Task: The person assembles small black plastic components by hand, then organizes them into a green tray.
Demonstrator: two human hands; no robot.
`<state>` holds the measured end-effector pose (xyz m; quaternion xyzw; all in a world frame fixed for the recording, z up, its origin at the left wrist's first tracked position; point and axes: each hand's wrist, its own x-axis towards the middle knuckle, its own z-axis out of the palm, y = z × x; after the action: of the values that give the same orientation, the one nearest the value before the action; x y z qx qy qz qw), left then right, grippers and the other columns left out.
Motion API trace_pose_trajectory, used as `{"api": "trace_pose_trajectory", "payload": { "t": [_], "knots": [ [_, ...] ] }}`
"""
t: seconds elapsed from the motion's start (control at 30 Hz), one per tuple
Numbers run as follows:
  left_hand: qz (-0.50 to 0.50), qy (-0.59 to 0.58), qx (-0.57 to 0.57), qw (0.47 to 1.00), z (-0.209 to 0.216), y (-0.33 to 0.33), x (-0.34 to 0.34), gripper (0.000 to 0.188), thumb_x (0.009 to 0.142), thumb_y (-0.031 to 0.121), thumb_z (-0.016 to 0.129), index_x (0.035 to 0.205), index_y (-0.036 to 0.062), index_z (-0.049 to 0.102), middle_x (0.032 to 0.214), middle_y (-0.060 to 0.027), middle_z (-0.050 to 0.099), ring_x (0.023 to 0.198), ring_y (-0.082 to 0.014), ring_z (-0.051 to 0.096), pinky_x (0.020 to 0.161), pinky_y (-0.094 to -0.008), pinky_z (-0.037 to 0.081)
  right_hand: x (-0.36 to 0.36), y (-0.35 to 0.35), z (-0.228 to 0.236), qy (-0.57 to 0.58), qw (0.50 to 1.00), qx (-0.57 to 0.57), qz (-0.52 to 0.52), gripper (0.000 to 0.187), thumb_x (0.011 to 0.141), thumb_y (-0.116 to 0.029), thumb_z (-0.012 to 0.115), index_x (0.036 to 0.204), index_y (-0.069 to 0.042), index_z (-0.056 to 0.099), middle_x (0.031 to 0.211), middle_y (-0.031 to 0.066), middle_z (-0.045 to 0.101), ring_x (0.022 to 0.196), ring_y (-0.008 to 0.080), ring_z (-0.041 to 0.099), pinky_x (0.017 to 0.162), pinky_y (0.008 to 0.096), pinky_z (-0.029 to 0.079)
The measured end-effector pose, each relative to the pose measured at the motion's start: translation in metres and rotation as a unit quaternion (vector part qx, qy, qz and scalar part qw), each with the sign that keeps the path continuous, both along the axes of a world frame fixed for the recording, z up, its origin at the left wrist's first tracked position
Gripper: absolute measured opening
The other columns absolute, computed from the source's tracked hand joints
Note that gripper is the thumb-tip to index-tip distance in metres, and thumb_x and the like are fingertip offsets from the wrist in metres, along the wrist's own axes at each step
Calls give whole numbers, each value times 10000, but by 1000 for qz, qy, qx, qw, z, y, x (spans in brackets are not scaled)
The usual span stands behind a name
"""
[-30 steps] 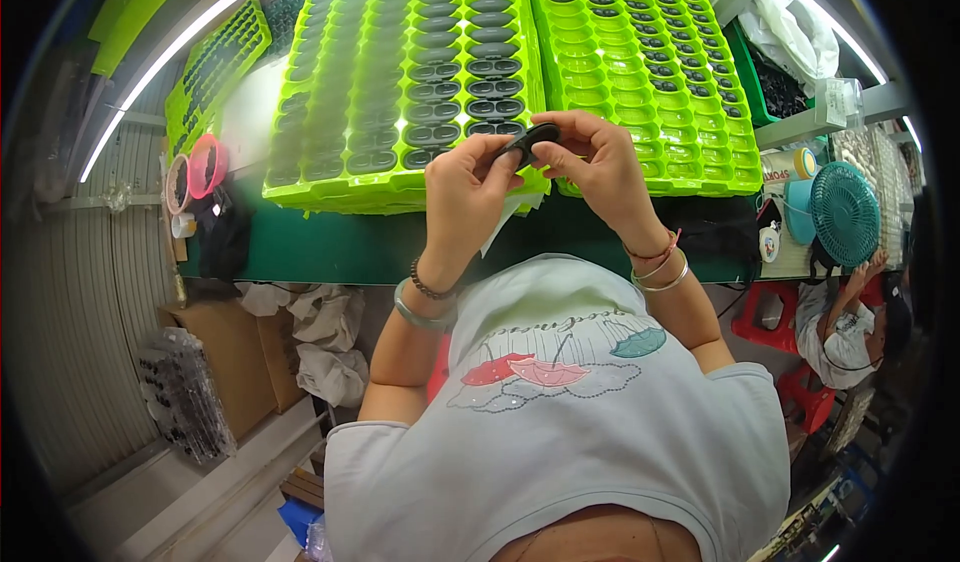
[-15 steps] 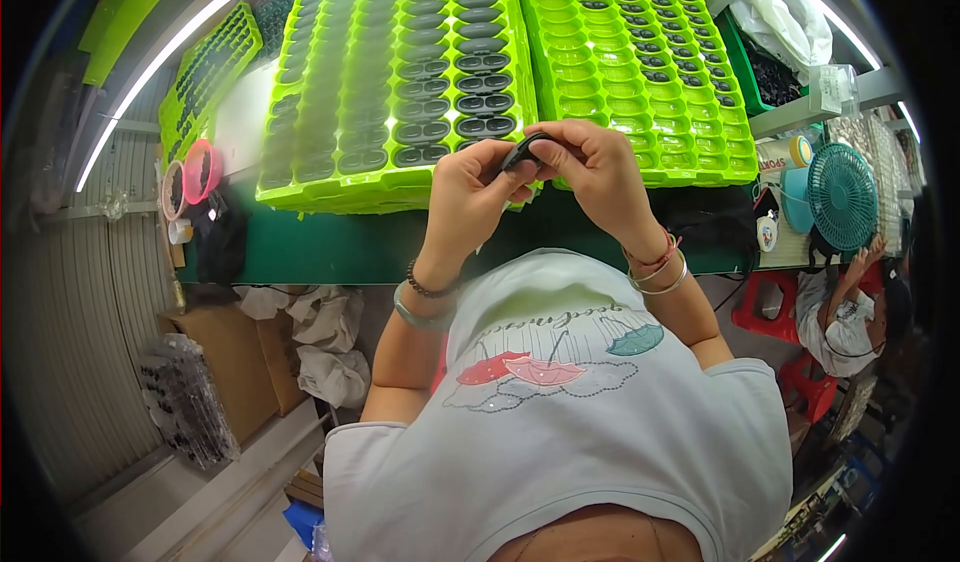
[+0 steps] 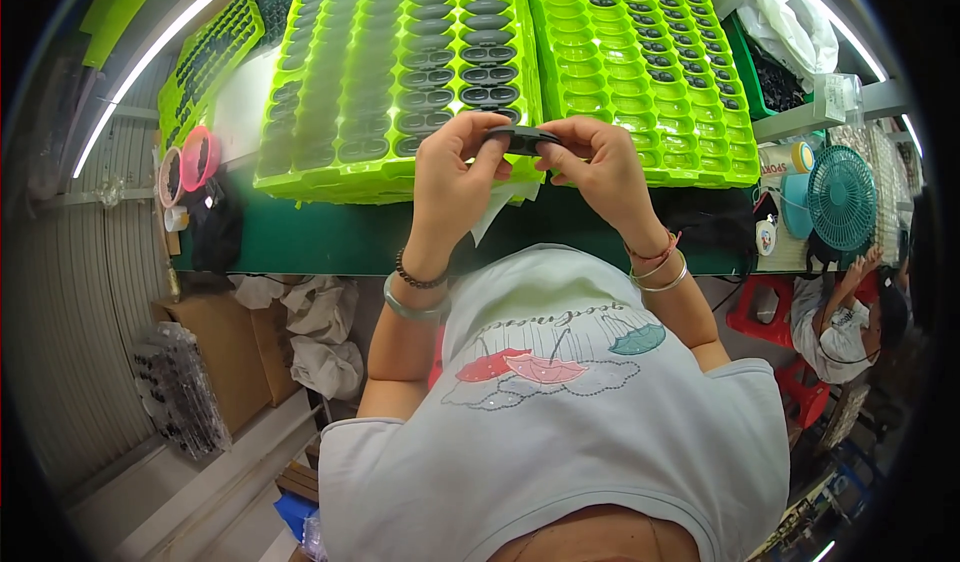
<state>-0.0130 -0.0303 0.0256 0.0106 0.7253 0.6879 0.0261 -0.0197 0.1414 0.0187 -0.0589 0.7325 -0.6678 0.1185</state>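
Green bench (image 3: 330, 242) carries lime trays (image 3: 400, 82) of dark oval parts; both hands, left hand (image 3: 455, 167) and right hand (image 3: 600, 162), pinch one small black part (image 3: 520, 140) between fingertips above the tray edge, barely shifted from a second ago, so handling continues

2 hands (image 3: 455, 177), 1 dark part (image 3: 520, 139), 1 fan (image 3: 840, 197)

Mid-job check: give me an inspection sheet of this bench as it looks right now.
Surface: green bench top, mostly covered by trays.
Job's things: small dark oval part pinched between left hand and right hand; left green tray partly filled with dark parts; right green tray mostly unfilled.
Clutter: pink ring, teal fan, white bag.
Fingers: both hands closed on the part.
Cables: nothing seen.
Surroundings: cardboard box; another person seated at right.
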Motion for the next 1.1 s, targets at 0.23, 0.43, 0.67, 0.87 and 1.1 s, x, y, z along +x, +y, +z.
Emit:
{"api": "trace_pose_trajectory", "payload": {
  "t": [0.23,0.43,0.67,0.87,1.1],
  "knots": [
    [17,83,-100,991,1,5,-8,204,833,17,576,1033,-21,586,792,-35,620,717,-85,597,632,-205,487,6,-10,-4,-32,996,-75,38,190,887,-61,493,993,57,597,827,64,648,732,114,643,573,217,525],
    [88,170,-60,980,-24,35,11,346,827,92,589,1149,-4,506,836,-114,619,735,-196,605,626,-297,477,10,-19,-16,-90,976,-197,0,193,904,-121,515,950,50,593,782,44,624,696,100,628,600,208,521],
    [174,231,-122,950,-36,45,6,276,859,80,522,1117,-13,491,864,-173,593,709,-311,598,619,-344,472,11,-34,-27,18,987,-138,-80,172,887,-89,530,864,62,609,677,17,600,582,30,515,482,182,421],
    [167,203,-136,955,-29,43,3,251,856,73,528,1081,-34,499,865,-151,600,714,-268,602,622,-324,474,8,-34,-30,36,989,-111,-89,177,896,-111,528,855,41,609,669,-11,578,573,18,485,479,170,377],
    [49,-6,152,987,-6,20,-7,232,914,62,457,1124,-36,480,920,-86,616,781,-101,572,673,-218,479,-3,-16,-12,-134,957,-252,51,255,900,-167,529,1024,44,600,874,79,635,727,125,627,642,234,525]
  ]
}}
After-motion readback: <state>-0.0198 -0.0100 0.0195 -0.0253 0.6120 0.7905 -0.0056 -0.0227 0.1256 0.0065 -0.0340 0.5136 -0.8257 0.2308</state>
